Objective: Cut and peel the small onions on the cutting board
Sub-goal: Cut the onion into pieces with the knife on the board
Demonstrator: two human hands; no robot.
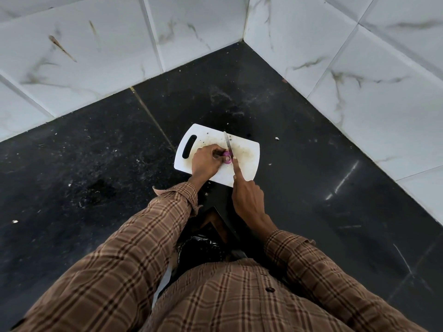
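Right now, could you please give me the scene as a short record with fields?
surface: black countertop in a tiled corner
board: white cutting board, stained, handle slot at left
onion: small purple onion on the board
left hand: gripping the onion
right hand: holding knife, forefinger along the blade's spine
blade: on the onion

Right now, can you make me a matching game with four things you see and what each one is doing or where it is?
Column one:
1. small onion
2. knife
3. cutting board
4. left hand

Column two:
A. lying flat on the black counter
B. its blade is coming down on the onion
C. purple, sitting on the board
D. pinching the onion to steady it

Pairs: 1-C, 2-B, 3-A, 4-D

The right hand holds the knife, with a finger stretched along the blade.
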